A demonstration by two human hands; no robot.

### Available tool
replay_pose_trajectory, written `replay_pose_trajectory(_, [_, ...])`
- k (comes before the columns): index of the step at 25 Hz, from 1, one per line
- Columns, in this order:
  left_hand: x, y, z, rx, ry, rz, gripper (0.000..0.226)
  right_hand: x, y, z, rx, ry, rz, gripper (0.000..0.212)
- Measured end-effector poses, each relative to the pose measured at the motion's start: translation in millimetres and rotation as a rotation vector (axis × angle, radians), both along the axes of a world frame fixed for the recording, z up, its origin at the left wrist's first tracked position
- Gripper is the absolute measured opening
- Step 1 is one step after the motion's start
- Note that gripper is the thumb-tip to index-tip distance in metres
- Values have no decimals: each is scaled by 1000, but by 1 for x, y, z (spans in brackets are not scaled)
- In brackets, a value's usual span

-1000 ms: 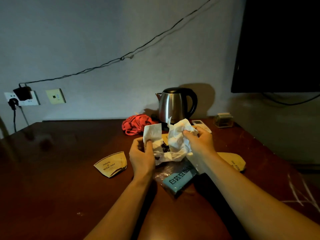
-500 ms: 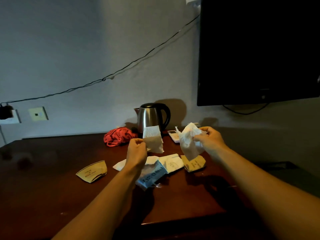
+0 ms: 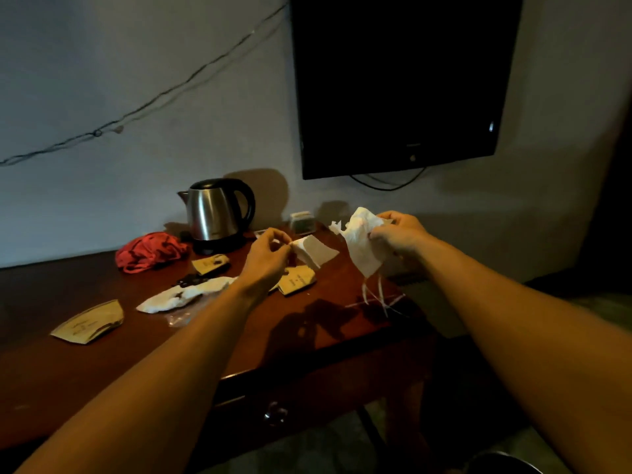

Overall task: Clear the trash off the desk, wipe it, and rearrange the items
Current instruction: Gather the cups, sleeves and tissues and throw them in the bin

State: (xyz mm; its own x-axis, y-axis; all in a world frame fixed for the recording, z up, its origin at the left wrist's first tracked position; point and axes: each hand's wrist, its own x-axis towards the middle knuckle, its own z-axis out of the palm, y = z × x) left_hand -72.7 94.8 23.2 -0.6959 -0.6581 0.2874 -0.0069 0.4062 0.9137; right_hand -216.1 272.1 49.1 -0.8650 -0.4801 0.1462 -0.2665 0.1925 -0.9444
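Observation:
My left hand (image 3: 268,253) pinches a small folded white tissue (image 3: 314,251) above the dark wooden desk (image 3: 325,323). My right hand (image 3: 398,232) grips a larger crumpled white tissue (image 3: 360,244), held over the desk's right end. On the desk lie another used tissue (image 3: 184,295), three tan paper cup sleeves (image 3: 89,325) (image 3: 209,263) (image 3: 297,280), and a clear plastic wrapper (image 3: 178,318) partly hidden by my left forearm.
A steel kettle (image 3: 217,213) stands at the back by the wall, a red cloth (image 3: 150,251) to its left, a small clear box (image 3: 301,222) to its right. A black TV (image 3: 400,83) hangs on the wall. A dark bin rim (image 3: 502,463) shows at the bottom right.
The two tissues were pulled apart. Both hands have drifted right, the right hand past the desk's right end, and the view has turned right and down.

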Motion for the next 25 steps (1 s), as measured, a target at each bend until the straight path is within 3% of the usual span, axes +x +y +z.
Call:
replay_pose_trajectory(7, [-57, 71, -14, -1, 5, -131, 5, -39, 82, -15, 24, -38, -127, 20])
replay_pose_trajectory(13, [-110, 138, -37, 65, -96, -275, 25, -64, 146, -40, 53, -102, -199, 21])
replay_pose_trajectory(18, [-147, 188, -75, -92, -178, -328, 33, -86, 193, -75, 142, -195, -258, 23])
replay_pose_trajectory(25, [-174, 255, -142, -161, -267, -388, 37, -112, 237, -159, 318, -329, -406, 14])
